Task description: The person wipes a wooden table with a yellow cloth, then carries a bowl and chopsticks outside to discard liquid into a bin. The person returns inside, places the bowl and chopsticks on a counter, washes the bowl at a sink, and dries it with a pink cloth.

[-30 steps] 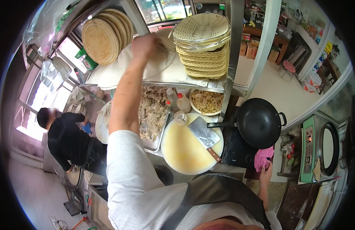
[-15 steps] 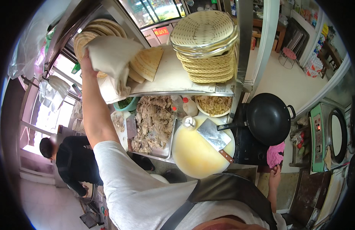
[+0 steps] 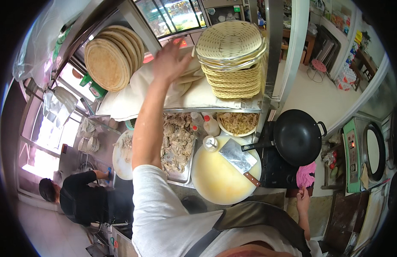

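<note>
My left hand [image 3: 169,62] reaches over the upper shelf with its fingers spread and nothing in them. Beneath it a cream cloth [image 3: 136,92] lies in folds along the shelf. Left of the hand leans a stack of round flatbreads [image 3: 107,64]; close on its right stands a stack of woven baskets [image 3: 233,81]. Low at the right, my right hand [image 3: 303,199] has curled fingers at the lower edge of a pink cloth [image 3: 305,174]. Whether it grips the cloth or something else is hidden.
Below the shelf are a tray of cooked meat [image 3: 177,143], bottles [image 3: 211,125] and a bowl of shredded food [image 3: 238,123]. A cleaver [image 3: 239,156] lies on a round yellowish board [image 3: 207,180]. A black wok [image 3: 297,137] sits right. A co-worker [image 3: 89,195] stands left.
My left hand has let go of the cream cloth and moved right toward the baskets. The cloth now covers the flatbread wedges. The co-worker's arm has stretched out toward the counter.
</note>
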`<action>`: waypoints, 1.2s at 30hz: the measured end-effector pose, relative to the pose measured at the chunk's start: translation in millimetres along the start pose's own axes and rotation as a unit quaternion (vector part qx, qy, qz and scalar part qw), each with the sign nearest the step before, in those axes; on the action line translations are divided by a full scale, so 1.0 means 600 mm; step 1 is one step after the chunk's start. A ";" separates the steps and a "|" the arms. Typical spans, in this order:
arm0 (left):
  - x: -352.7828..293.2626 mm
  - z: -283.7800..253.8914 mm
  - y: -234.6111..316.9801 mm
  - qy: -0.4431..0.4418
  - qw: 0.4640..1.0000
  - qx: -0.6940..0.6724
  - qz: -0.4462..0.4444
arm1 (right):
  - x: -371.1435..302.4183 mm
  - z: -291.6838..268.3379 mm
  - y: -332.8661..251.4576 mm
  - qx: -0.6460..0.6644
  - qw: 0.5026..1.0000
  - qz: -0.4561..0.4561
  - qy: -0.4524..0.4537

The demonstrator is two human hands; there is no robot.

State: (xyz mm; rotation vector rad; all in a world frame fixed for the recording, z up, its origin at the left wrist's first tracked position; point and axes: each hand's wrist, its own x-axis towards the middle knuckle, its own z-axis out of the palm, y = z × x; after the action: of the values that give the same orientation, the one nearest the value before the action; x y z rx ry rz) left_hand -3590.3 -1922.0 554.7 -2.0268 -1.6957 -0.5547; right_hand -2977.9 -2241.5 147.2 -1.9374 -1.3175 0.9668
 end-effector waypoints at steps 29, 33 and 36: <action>-0.062 -0.106 -0.066 -0.073 0.983 -0.159 -0.051 | -0.051 0.135 -0.156 -0.009 0.959 -0.195 -0.206; -0.258 -0.073 0.088 -0.021 0.989 -0.120 -0.085 | -0.020 0.217 -0.413 0.046 0.868 -0.396 -0.296; -0.361 -0.025 0.124 -0.234 0.907 -0.279 -0.211 | -0.013 0.252 -0.573 0.041 0.833 -0.478 -0.274</action>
State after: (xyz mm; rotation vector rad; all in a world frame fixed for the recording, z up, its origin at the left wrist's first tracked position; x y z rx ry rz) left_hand -3554.2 -2117.5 439.7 -2.3117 -2.5353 -0.8162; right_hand -3279.0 -2124.3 338.6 -0.6800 -2.1826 1.0024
